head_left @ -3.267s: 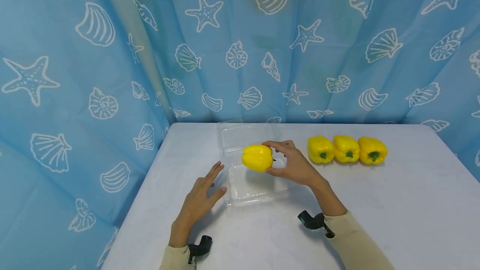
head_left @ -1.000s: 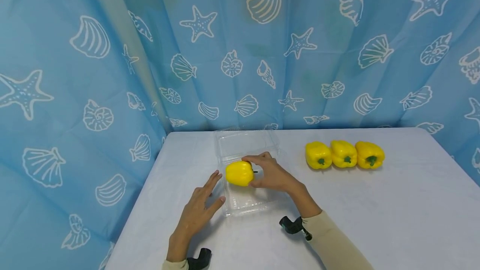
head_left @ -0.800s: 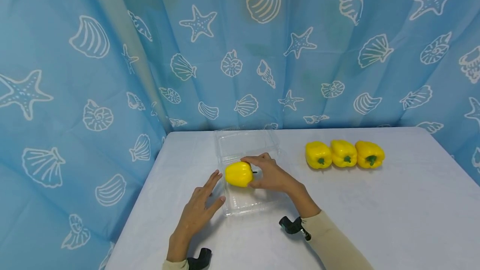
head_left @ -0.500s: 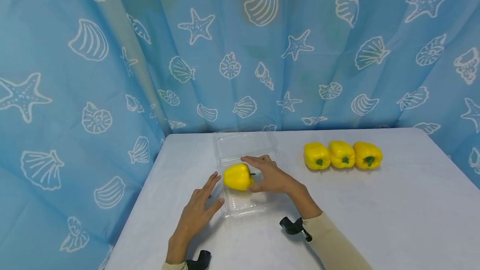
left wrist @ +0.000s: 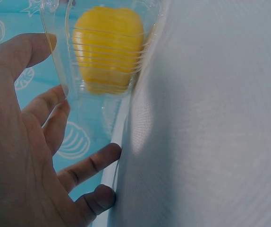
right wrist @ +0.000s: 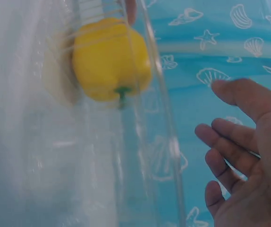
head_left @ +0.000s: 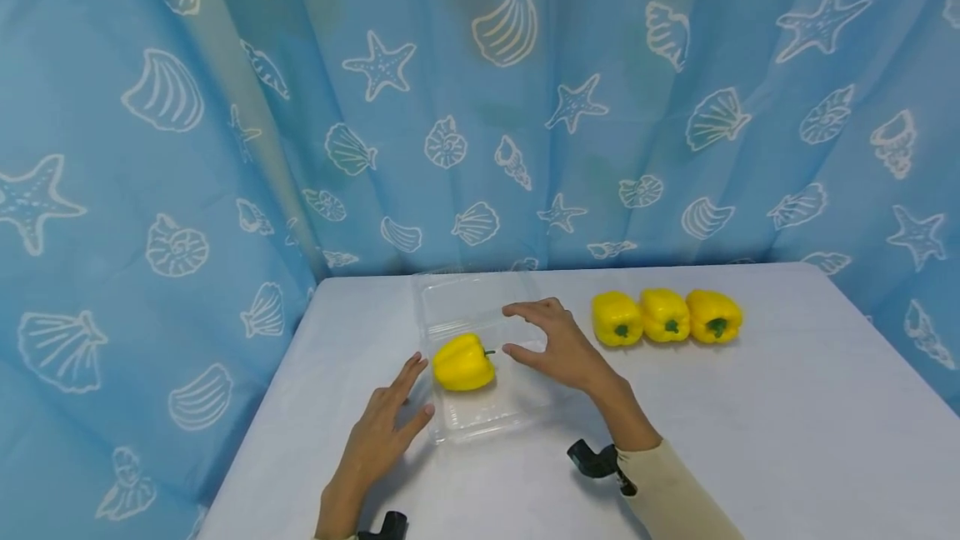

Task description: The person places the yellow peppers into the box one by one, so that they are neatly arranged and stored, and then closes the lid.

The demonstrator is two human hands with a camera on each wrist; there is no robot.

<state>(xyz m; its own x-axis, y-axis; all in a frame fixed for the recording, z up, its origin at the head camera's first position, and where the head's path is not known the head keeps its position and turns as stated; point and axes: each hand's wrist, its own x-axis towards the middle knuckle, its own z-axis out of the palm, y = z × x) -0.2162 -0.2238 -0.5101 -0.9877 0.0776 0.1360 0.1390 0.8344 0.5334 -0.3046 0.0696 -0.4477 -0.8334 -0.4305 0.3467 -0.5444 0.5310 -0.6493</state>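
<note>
One yellow bell pepper (head_left: 463, 363) lies on its side in the left part of a clear plastic clamshell box (head_left: 495, 419), its green stem toward the right. My left hand (head_left: 377, 432) is at the box's left edge with fingers spread; in the left wrist view its thumb and fingertips (left wrist: 58, 92) are at the box rim. To the right of the pepper, my right hand (head_left: 566, 348) hovers over the box's right side, fingers apart and holding nothing. In the right wrist view the pepper (right wrist: 111, 61) shows through the clear wall, apart from the right hand (right wrist: 249, 156).
Three more yellow bell peppers (head_left: 665, 315) sit in a row at the back right of the white table (head_left: 750, 423). The box's lid (head_left: 472, 294) is folded back toward the blue shell-print curtain (head_left: 450, 107), which hangs behind and to the left.
My right hand carried the pepper leftward and down into the box, let go of it and drew back to the right. The left hand has stayed at the box's left edge.
</note>
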